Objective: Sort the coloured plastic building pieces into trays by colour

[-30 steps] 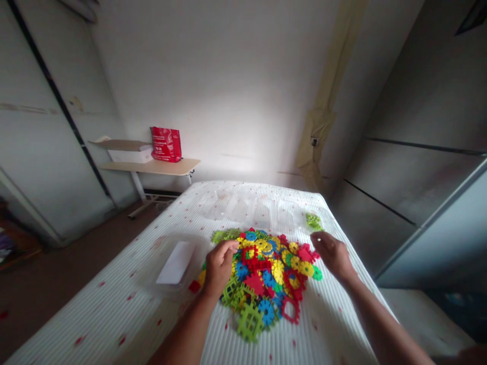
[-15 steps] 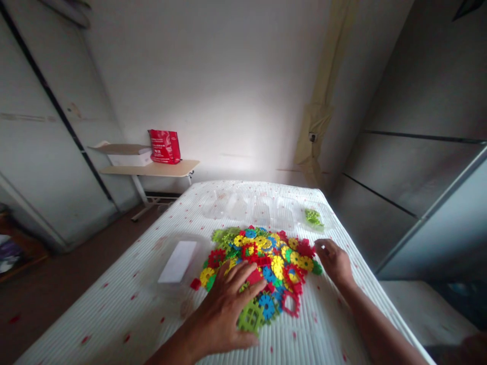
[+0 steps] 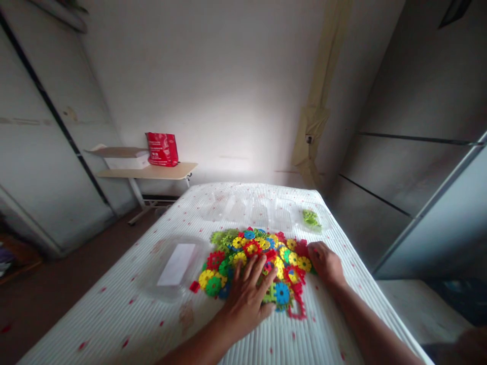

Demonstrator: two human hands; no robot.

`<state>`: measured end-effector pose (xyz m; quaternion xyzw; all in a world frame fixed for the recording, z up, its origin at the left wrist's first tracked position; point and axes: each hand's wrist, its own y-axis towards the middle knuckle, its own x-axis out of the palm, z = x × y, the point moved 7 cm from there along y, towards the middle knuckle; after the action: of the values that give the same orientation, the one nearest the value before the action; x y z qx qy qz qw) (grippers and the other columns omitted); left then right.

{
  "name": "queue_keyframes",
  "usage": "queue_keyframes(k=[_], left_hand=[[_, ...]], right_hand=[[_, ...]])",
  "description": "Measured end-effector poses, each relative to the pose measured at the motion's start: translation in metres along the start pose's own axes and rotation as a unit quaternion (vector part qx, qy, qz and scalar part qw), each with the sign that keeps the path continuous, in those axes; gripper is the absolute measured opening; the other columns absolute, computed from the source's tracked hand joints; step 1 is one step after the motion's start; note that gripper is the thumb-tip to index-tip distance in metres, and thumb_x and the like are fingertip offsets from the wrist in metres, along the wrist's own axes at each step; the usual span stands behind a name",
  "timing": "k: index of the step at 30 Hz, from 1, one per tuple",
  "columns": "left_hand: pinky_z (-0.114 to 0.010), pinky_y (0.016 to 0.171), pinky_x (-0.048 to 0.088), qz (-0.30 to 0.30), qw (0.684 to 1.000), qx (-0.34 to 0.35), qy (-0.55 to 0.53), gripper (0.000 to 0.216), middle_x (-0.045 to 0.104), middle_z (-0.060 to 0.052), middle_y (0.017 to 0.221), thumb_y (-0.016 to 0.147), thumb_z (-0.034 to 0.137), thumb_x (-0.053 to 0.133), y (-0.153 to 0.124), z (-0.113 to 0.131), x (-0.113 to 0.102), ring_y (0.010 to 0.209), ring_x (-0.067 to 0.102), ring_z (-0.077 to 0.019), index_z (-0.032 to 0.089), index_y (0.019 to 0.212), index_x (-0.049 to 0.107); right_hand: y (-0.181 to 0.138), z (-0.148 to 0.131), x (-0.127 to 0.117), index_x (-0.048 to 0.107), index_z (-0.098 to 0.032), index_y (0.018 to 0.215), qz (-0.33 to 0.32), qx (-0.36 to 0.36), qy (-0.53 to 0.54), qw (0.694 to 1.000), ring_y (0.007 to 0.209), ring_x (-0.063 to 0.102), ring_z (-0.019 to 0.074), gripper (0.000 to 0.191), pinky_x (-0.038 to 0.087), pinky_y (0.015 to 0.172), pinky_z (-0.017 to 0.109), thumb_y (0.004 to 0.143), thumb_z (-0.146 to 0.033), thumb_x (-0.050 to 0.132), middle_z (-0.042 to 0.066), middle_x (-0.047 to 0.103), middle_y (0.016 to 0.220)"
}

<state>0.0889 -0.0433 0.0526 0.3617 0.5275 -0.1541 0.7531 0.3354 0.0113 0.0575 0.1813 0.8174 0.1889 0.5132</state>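
the left hand [image 3: 247,299] lies flat, fingers spread, on the near side of the toy pile [image 3: 258,258] in the middle of the bed [image 3: 114,324]. the right hand [image 3: 323,263] cups the pile's right edge, its grip loosely curled, pinching nothing. best to sweep gently, palms low, so pieces don't scatter.

Two hands [image 3: 247,299], one pile of toy pieces [image 3: 258,253], one red bag [image 3: 162,149], one clear lid [image 3: 173,266]
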Motion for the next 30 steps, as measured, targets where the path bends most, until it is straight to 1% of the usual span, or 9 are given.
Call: queue_keyframes(k=[5,7,9,11,14,17,21,24,30], left_hand=[[-0.061,0.106,0.021,0.010,0.999,-0.004,-0.033,0.077,0.017,-0.008,0.152,0.077,0.041,0.062,0.022,0.009,0.009,0.136,0.021,-0.0357,0.033,0.143,0.023],[-0.061,0.106,0.021,0.018,0.999,0.002,-0.046,0.079,0.018,-0.009,0.152,0.077,0.049,0.060,0.027,0.011,0.006,0.135,0.022,-0.0370,0.032,0.143,0.022],[-0.060,0.107,0.020,0.036,0.998,0.008,-0.051,0.076,0.021,-0.010,0.151,0.079,0.052,0.056,0.028,0.010,-0.003,0.135,0.024,-0.0359,0.031,0.143,0.022],[-0.055,0.109,0.020,0.072,0.996,0.001,-0.046,0.065,0.027,-0.010,0.149,0.085,0.045,0.050,0.023,0.004,-0.018,0.134,0.026,-0.0322,0.028,0.143,0.025],[-0.047,0.108,0.027,0.147,0.988,-0.021,-0.033,0.048,0.041,-0.010,0.139,0.089,0.025,0.044,0.007,-0.014,-0.042,0.130,0.034,-0.0259,0.024,0.136,0.038],[-0.041,0.102,0.035,0.201,0.979,-0.034,-0.024,0.039,0.053,-0.008,0.127,0.087,0.014,0.042,-0.011,-0.036,-0.054,0.120,0.045,-0.0221,0.023,0.124,0.051],[-0.037,0.094,0.043,0.260,0.964,-0.056,-0.011,0.033,0.059,-0.007,0.115,0.085,0.011,0.042,-0.027,-0.059,-0.054,0.109,0.052,-0.0205,0.021,0.112,0.058],[-0.038,0.092,0.045,0.293,0.953,-0.073,-0.009,0.030,0.060,-0.007,0.111,0.085,0.012,0.042,-0.032,-0.067,-0.052,0.107,0.054,-0.0207,0.021,0.107,0.061],[-0.038,0.092,0.046,0.283,0.957,-0.068,-0.005,0.029,0.061,-0.007,0.109,0.084,0.010,0.042,-0.029,-0.068,-0.046,0.105,0.054,-0.0205,0.021,0.102,0.063]], right_hand=[[0.000,-0.001,0.003,0.063,-0.018,0.083,-0.002,-0.029,0.002,1.000,0.071,0.061,0.0167,0.031,0.043,0.064,0.025,0.087,-0.033,0.037,0.008,0.065,0.084],[0.000,0.000,0.004,0.062,-0.018,0.083,-0.003,-0.036,0.004,0.999,0.073,0.061,0.0172,0.030,0.044,0.065,0.025,0.087,-0.033,0.036,0.008,0.064,0.083],[0.000,0.002,0.005,0.062,-0.018,0.084,-0.005,-0.035,0.004,0.999,0.073,0.061,0.0173,0.030,0.044,0.066,0.026,0.088,-0.033,0.036,0.008,0.064,0.083],[0.000,0.002,0.006,0.062,-0.017,0.083,-0.007,-0.034,0.003,0.999,0.073,0.061,0.0171,0.030,0.044,0.066,0.025,0.088,-0.032,0.037,0.008,0.064,0.083],[-0.001,-0.001,0.005,0.062,-0.017,0.082,-0.006,-0.039,0.003,0.999,0.072,0.061,0.0166,0.030,0.044,0.065,0.024,0.088,-0.031,0.036,0.008,0.064,0.082],[-0.001,-0.003,0.005,0.063,-0.017,0.082,0.001,-0.047,0.003,0.999,0.070,0.061,0.0162,0.032,0.043,0.063,0.024,0.088,-0.032,0.036,0.008,0.064,0.081],[-0.001,0.000,0.006,0.063,-0.017,0.081,0.015,-0.050,0.009,0.999,0.069,0.061,0.0156,0.032,0.043,0.062,0.024,0.087,-0.033,0.036,0.007,0.064,0.080],[-0.001,0.002,0.007,0.063,-0.017,0.081,0.021,-0.046,0.007,0.999,0.070,0.061,0.0160,0.032,0.044,0.062,0.024,0.087,-0.034,0.037,0.007,0.064,0.081],[-0.001,0.002,0.004,0.063,-0.018,0.081,0.032,-0.041,0.005,0.999,0.071,0.061,0.0163,0.031,0.044,0.062,0.024,0.087,-0.034,0.037,0.007,0.064,0.080]])
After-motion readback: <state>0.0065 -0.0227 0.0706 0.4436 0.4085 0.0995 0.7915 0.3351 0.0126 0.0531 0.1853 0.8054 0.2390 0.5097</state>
